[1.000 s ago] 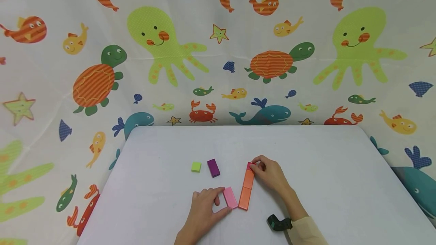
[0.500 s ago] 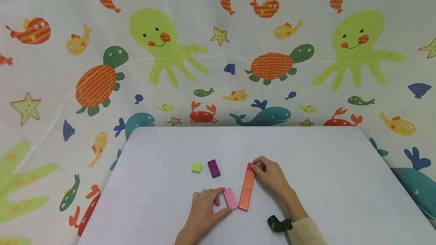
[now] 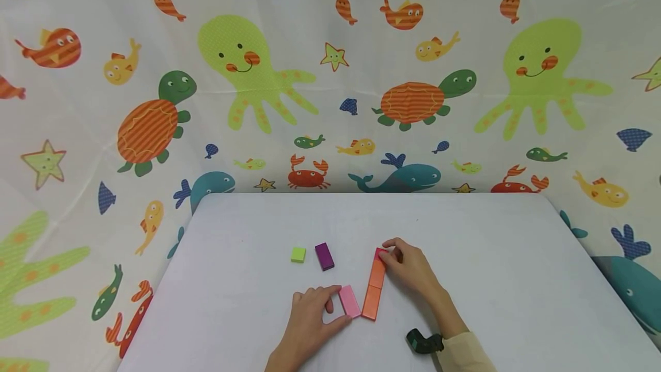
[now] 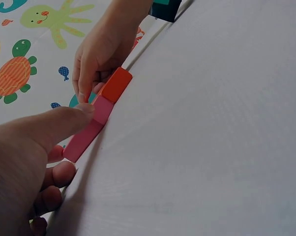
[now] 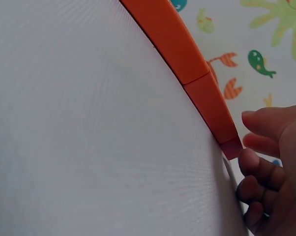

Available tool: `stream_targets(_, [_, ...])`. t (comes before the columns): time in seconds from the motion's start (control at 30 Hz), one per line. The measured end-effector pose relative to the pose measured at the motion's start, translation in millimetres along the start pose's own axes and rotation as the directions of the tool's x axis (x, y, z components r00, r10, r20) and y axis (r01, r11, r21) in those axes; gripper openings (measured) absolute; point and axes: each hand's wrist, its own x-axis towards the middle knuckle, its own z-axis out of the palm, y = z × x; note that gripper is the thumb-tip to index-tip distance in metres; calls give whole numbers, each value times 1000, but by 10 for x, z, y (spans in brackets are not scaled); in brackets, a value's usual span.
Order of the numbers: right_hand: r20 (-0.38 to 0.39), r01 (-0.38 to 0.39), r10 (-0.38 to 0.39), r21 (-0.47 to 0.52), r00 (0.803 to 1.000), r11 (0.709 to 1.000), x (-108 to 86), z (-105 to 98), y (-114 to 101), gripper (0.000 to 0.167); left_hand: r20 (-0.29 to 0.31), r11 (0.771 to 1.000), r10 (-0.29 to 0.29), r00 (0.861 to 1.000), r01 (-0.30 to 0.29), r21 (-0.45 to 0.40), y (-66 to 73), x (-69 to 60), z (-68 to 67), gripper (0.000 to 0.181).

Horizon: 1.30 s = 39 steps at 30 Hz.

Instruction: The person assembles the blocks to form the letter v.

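Note:
In the head view my left hand point(image 3: 315, 317) holds a pink block point(image 3: 350, 301) by its two ends, thumb at the near end and index finger at the far one. The pink block's near corner meets the near orange block point(image 3: 372, 303), or almost does. Another orange block point(image 3: 377, 273) follows end to end, then a small red block point(image 3: 379, 253) at the far end of the row. My right hand point(image 3: 410, 263) has thumb and index finger at the red block, which they partly cover. The right wrist view shows curled fingers point(image 5: 256, 164) beside the red block.
A lime green block point(image 3: 298, 255) and a purple block point(image 3: 325, 256) lie farther back on the white table point(image 3: 232, 280). A dark device point(image 3: 423, 341) sits by my right wrist. Behind the table hangs a cloth point(image 3: 330, 90) printed with sea animals.
The whole head view has shifted down slightly. Both hands and all the blocks keep their places relative to one another.

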Motion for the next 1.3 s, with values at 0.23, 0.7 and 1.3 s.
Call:
stream_targets(0.23, [22,3,-2,-26,1000,1000,-34,-6,-45,35,3,1000,1,1000,-1,-7,0,-2,-2,60])
stream_targets(0.7, [44,6,-4,-45,999,999,-124,-17,-90,53,-7,1000,1,1000,-1,1,-8,3,9,60])
stream_targets(1.3, [52,-1,5,-89,999,996,-308,-11,-139,61,-21,1000,9,1000,-9,9,0,3,25,59])
